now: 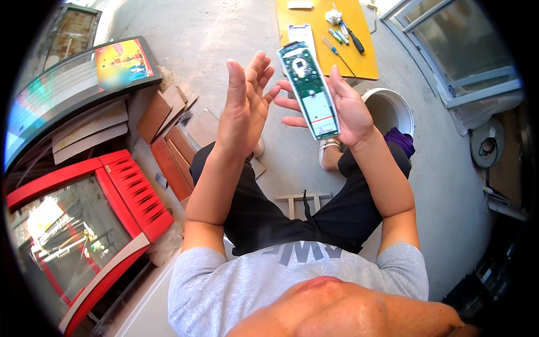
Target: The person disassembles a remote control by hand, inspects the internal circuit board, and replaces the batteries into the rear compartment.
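Observation:
My right hand [353,112] holds an opened remote control [310,92], its green circuit board facing up and a pale panel with a red line toward the near end. The thumb lies along its right side, while the fingers reach out beneath it on the left. My left hand [244,104] is raised to the left of the board, fingers stretched, holding nothing and apart from it. Beyond the board, a white casing piece [303,35] lies on the yellow board [359,66], partly hidden by the remote.
The yellow board also bears a black-handled screwdriver [355,40], a thin screwdriver [336,51], batteries [338,37], crumpled tissue [333,17] and a small white cover [300,4]. A white bucket [409,109] stands right, wood boards [171,154] and a red-framed cabinet [135,194] left.

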`<act>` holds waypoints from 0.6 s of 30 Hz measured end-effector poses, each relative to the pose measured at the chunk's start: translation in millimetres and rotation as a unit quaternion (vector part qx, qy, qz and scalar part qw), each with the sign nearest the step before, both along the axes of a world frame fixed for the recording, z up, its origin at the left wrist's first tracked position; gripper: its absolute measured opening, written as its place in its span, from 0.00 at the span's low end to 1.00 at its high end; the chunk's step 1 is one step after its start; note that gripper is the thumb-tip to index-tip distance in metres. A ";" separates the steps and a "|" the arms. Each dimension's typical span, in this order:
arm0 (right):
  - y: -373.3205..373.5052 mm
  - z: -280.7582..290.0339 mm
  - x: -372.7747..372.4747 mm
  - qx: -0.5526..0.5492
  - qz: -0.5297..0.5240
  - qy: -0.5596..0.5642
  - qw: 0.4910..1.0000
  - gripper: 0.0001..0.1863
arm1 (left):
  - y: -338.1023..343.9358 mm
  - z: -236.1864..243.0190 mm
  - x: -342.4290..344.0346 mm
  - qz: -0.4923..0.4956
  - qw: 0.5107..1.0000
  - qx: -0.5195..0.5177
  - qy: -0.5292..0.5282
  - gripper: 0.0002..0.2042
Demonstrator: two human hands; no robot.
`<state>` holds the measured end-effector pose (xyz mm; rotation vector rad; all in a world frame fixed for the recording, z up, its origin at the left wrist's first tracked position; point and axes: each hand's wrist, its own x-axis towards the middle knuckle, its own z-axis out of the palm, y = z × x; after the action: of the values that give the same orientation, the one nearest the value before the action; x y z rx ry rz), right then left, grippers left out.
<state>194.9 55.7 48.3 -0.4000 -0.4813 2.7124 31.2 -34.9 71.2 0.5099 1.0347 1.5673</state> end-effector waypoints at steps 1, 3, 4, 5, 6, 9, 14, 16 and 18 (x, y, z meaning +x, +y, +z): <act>2.7 5.3 2.6 -0.019 -0.013 0.018 1.000 0.37 | -0.9 4.5 -5.1 0.019 0.999 0.021 -0.020 0.48; 10.9 7.4 11.3 -0.033 -0.034 0.082 0.995 0.38 | -9.5 -2.2 -26.2 -0.118 0.959 0.107 -0.236 0.46; 15.3 12.4 15.5 -0.006 -0.059 0.076 0.995 0.37 | -11.6 -3.1 -27.1 -0.166 0.926 0.148 -0.305 0.44; 20.2 18.3 20.3 0.019 -0.084 0.070 0.994 0.37 | -11.7 -3.9 -21.4 -0.213 0.885 0.187 -0.369 0.43; 25.6 21.8 26.5 0.031 -0.106 0.076 0.991 0.36 | -13.6 0.6 -15.1 -0.222 0.888 0.195 -0.351 0.42; 40.3 26.8 44.7 0.075 -0.170 0.067 0.980 0.34 | -21.0 9.3 -0.2 -0.263 0.878 0.235 -0.322 0.42; 48.8 22.3 53.0 0.087 -0.188 0.087 0.974 0.31 | -28.2 12.9 7.2 -0.274 0.842 0.327 -0.329 0.44; 49.5 22.2 52.9 0.079 -0.185 0.091 0.975 0.31 | -26.3 9.9 7.6 -0.278 0.835 0.338 -0.333 0.39; 51.6 21.9 54.2 0.073 -0.181 0.095 0.976 0.32 | -22.6 6.7 -0.2 -0.284 0.827 0.332 -0.354 0.32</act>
<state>249.1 107.3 70.2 -0.1664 -0.4953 2.3177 31.0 -57.5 77.9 0.5603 -0.2612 1.3458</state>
